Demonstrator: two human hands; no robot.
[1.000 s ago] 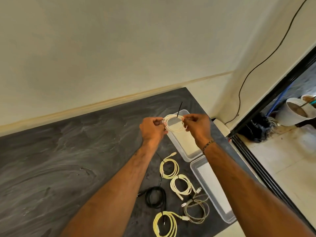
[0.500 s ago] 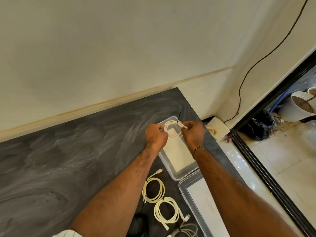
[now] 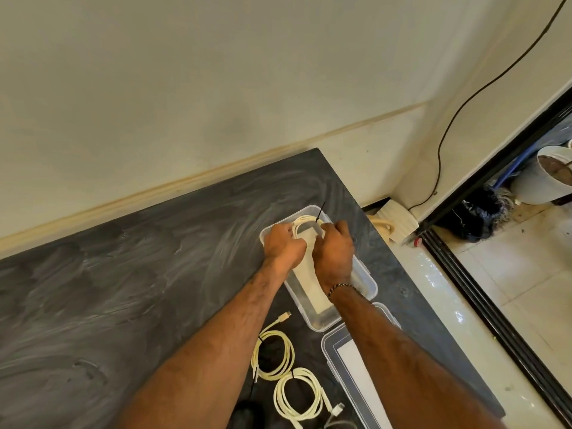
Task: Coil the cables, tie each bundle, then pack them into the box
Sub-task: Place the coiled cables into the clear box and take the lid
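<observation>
Cream-white coiled cable (image 3: 305,220), bound by a black tie (image 3: 320,213) whose tail points up, sits at the far end of the clear plastic box (image 3: 368,284), right of frame centre. Left hand (image 3: 283,247) has fingers curled around the coil's left side; right hand (image 3: 334,253) pinches its right side near the tie. Both hands are over the open box, and whether the coil rests on the box floor cannot be determined. A beaded bracelet (image 3: 339,287) circles the right wrist. Box stands on a dark grey marbled tabletop (image 3: 123,289). Its clear lid (image 3: 349,366) lies just below it, lower right of centre. Two further tied cream coils lie on the tabletop at lower centre: one (image 3: 274,356) above, one (image 3: 298,396) below it. A black item at the bottom edge is mostly hidden by the left forearm.
</observation>
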